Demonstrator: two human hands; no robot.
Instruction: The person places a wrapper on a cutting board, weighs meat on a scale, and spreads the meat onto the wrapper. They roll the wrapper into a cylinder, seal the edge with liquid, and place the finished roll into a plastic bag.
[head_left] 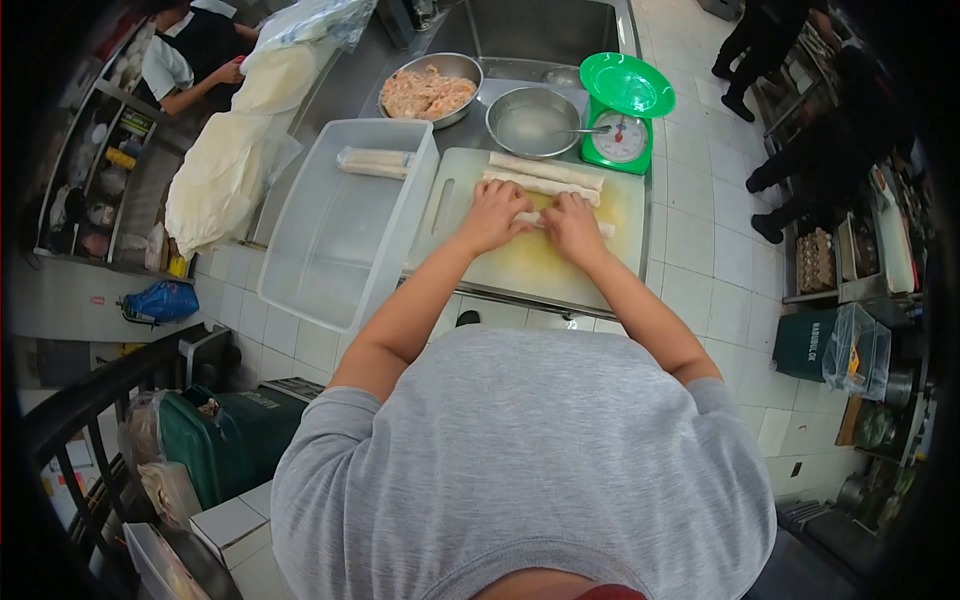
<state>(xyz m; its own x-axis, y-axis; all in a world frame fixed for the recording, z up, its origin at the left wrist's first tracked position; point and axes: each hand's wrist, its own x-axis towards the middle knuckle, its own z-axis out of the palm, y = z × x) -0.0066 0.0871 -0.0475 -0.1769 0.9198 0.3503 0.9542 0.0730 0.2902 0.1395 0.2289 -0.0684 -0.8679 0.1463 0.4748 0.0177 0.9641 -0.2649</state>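
Observation:
My left hand point(494, 216) and my right hand point(575, 229) are side by side over a white cutting board point(470, 262). Both have curled fingers on one pale uncooked spring roll point(607, 230), each toward one end, so much of it is hidden. Just beyond my fingers lie a second roll point(550, 187) and a third roll point(560, 172), parallel to each other. A yellowish wet patch shows on the board below my hands. Left of the board stands a clear plastic tub point(325, 262) with a few wrapped rolls point(375, 162) at its far end.
Behind the board are a bowl of pinkish filling point(430, 90), a metal bowl of cloudy liquid point(527, 125) with a spoon, and a green scale point(618, 137). Pale wrapper sheets point(225, 170) lie at the left. A co-worker point(195, 60) stands far left; other people stand at the right.

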